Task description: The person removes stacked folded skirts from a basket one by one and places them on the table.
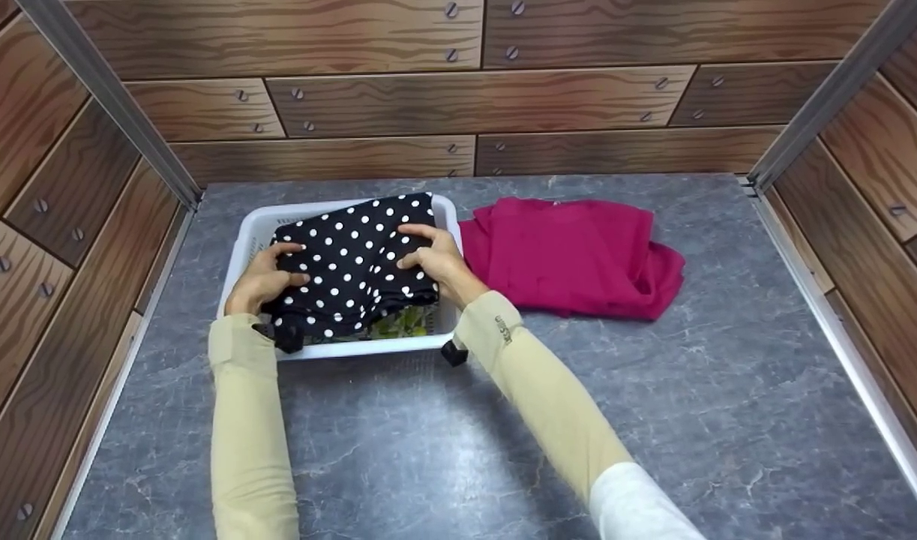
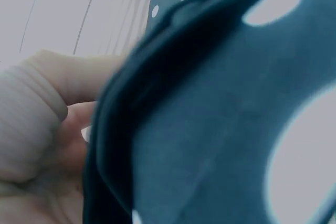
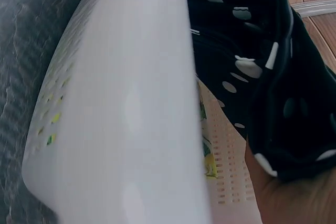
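While the left hand (image 1: 261,283) grips one side of a black polka-dot cloth (image 1: 346,251) in the head view, the right hand (image 1: 443,264), set apart from it, holds the opposite side, at the mouth of a white perforated basket (image 1: 383,346). A folded magenta garment (image 1: 570,259) lies just right of it on the grey marbled tabletop (image 1: 728,390). From the left wrist, folded cloth hides the fingertips. From the right wrist, green-and-yellow material (image 3: 210,165) shows inside the basket; the fingers are mostly hidden.
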A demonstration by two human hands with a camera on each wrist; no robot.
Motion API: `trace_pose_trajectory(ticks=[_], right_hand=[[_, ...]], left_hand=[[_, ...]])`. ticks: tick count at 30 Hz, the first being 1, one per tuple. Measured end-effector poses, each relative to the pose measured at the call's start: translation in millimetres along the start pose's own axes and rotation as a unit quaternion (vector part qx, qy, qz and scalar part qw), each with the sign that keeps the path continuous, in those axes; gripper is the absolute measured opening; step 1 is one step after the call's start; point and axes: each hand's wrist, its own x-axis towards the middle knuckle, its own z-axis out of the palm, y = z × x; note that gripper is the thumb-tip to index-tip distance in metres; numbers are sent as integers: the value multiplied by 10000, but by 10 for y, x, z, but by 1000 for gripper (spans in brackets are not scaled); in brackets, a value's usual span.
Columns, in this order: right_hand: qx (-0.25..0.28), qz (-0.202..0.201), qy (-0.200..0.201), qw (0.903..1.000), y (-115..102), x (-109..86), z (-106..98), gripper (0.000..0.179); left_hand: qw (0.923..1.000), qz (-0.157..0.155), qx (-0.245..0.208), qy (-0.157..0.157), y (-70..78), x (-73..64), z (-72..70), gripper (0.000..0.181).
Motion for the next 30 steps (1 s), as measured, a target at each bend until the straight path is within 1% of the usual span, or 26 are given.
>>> trace_pose_trajectory(ticks=[3, 7, 9, 13, 15, 16, 18, 20, 22, 24, 25, 28, 30], right_hand=[[136, 131, 1, 9998, 22, 3, 1, 68], [228, 318, 33, 9992, 48, 10, 9, 68], [375, 372, 88, 9986, 54, 14, 15, 67], [814, 456, 150, 9955, 55, 27, 28, 67], [918, 468, 146, 9946, 56, 32, 34, 67], [926, 456, 150, 9945, 58, 34, 35, 67], [936, 461, 148, 9944, 63, 35, 38, 67], [895, 469, 133, 9948, 65, 29, 42, 68], [815, 473, 118, 9955, 71, 25, 45, 69], [640, 423, 112, 9970, 73, 14, 46, 68], [495, 359, 119, 9981, 73, 7, 44, 68], [30, 146, 168, 9997, 85, -3, 39, 66], [-180, 71, 166, 9997, 95, -11, 36, 65]], left_hand=[[9999, -141, 3, -84, -28, 9, 16, 63], [9989, -335, 96, -318, -56, 16, 33, 60], [9987, -333, 120, -366, -62, 19, 39, 58], [9990, -310, 66, -304, -63, 27, 49, 53], [9987, -338, 2, -373, -75, 39, 59, 53], [9981, -373, -58, -479, -84, 45, 67, 54], [9949, -564, -285, -790, -118, 63, 80, 60], [9880, -851, -664, -1109, -159, 84, 98, 67], [9805, -1113, -987, -1288, -195, 103, 115, 71], [9751, -1286, -1284, -1272, -217, 125, 139, 73], [9737, -1326, -1405, -1207, -223, 138, 154, 72], [9742, -1282, -1568, -995, -226, 172, 200, 72], [9752, -1222, -1612, -902, -226, 186, 228, 72]])
